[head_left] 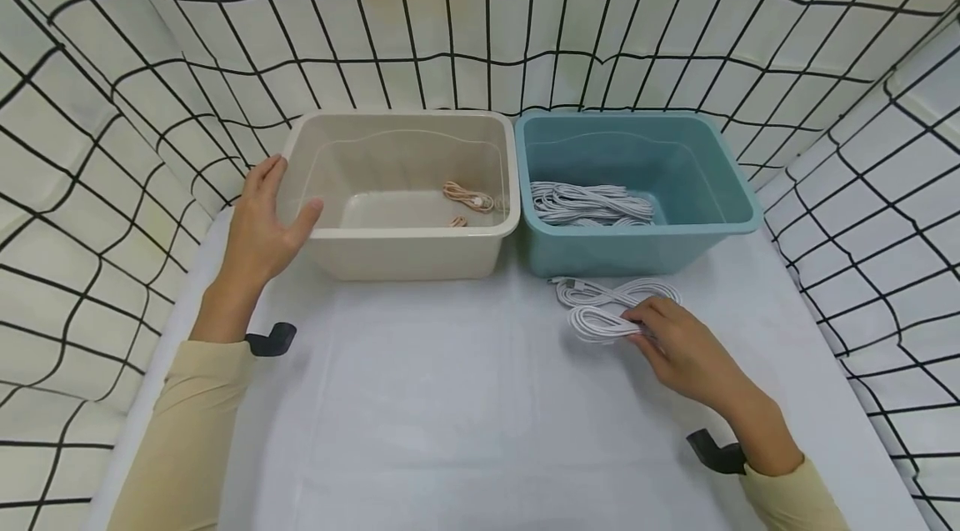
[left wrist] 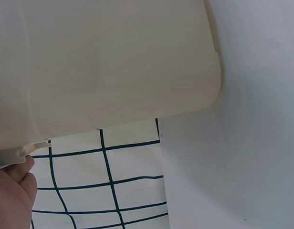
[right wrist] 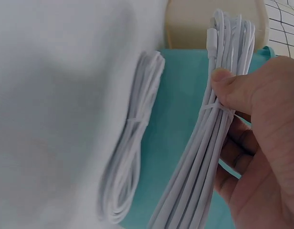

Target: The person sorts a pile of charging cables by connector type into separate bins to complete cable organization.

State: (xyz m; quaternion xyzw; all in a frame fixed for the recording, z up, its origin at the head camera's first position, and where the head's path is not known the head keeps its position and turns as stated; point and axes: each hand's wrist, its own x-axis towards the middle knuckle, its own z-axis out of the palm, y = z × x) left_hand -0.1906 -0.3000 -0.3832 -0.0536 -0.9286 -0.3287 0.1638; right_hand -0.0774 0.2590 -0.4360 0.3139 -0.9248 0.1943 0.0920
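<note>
My right hand [head_left: 678, 352] pinches a tied bundle of white cable [right wrist: 218, 100] between thumb and fingers, in front of the teal bin [head_left: 600, 252]. A thin white tie wraps its middle, and a white plug end shows near its top. Beside it, a second white cable bundle [right wrist: 132, 133] lies on the table near the bin's front wall. My left hand [head_left: 266, 222] rests at the left rim of the beige bin [head_left: 405, 256], fingers extended along the outside and thumb spread over the front corner. Only part of this hand shows in the left wrist view.
Inside the beige bin are small tan cable bundles [head_left: 468, 196]. Several white cable bundles [head_left: 588, 204] lie in the teal bin, which stands right beside the beige one. A white cloth [head_left: 420, 398] covers the table. Black wire mesh [head_left: 487, 22] encloses the back and both sides.
</note>
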